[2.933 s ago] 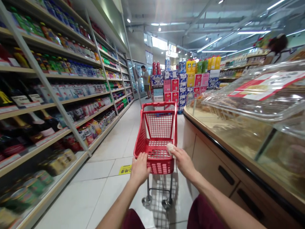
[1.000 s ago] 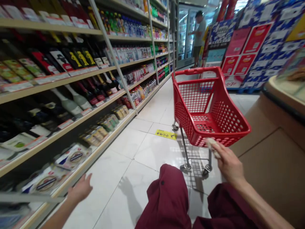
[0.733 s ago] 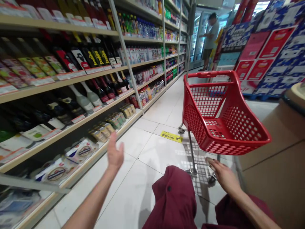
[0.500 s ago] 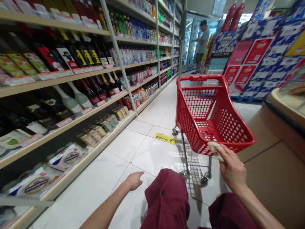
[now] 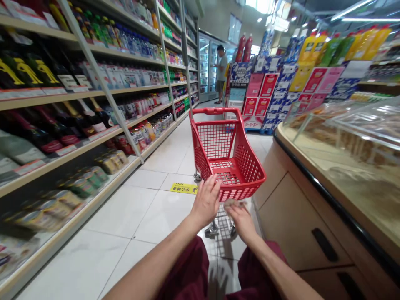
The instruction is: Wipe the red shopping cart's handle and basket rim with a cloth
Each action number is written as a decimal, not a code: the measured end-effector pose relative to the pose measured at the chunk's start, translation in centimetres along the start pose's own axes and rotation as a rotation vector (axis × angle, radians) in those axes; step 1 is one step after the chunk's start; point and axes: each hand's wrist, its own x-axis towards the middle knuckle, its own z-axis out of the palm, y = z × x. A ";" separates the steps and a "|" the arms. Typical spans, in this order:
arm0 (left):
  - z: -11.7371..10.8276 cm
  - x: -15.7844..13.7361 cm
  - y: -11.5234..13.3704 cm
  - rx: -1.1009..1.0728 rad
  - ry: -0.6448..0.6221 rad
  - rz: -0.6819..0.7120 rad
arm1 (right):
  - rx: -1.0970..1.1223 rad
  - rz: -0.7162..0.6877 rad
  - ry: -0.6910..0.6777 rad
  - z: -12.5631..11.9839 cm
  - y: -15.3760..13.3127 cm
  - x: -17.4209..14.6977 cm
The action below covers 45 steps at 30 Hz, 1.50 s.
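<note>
A red plastic shopping cart (image 5: 229, 171) with grid walls stands just ahead, its basket holding nothing that I can see. My left hand (image 5: 206, 199) is at the cart's near left corner, fingers stretched out and holding nothing; whether it touches the plastic I cannot tell. Below the near rim, my right hand (image 5: 243, 220) has its fingers on a crumpled pale cloth (image 5: 233, 204). The cloth is close to the underside of the basket's near wall, and contact is unclear.
Shelves of bottles and cans (image 5: 75, 179) line the left. A wood-fronted counter (image 5: 290, 208) with a clear-sided display is close on the right. Stacked boxes (image 5: 261, 100) and a person (image 5: 221, 71) are farther back. A yellow sticker (image 5: 183, 188) marks the tiled floor.
My view has swung right. My left hand has come up from low left to the cart's corner. My right hand, with the cloth, has gone from the near rim to below it.
</note>
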 end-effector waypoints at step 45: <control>2.4 3.9 3.5 -0.365 -0.285 -0.297 | 0.280 0.255 0.443 -6.3 5.1 4.8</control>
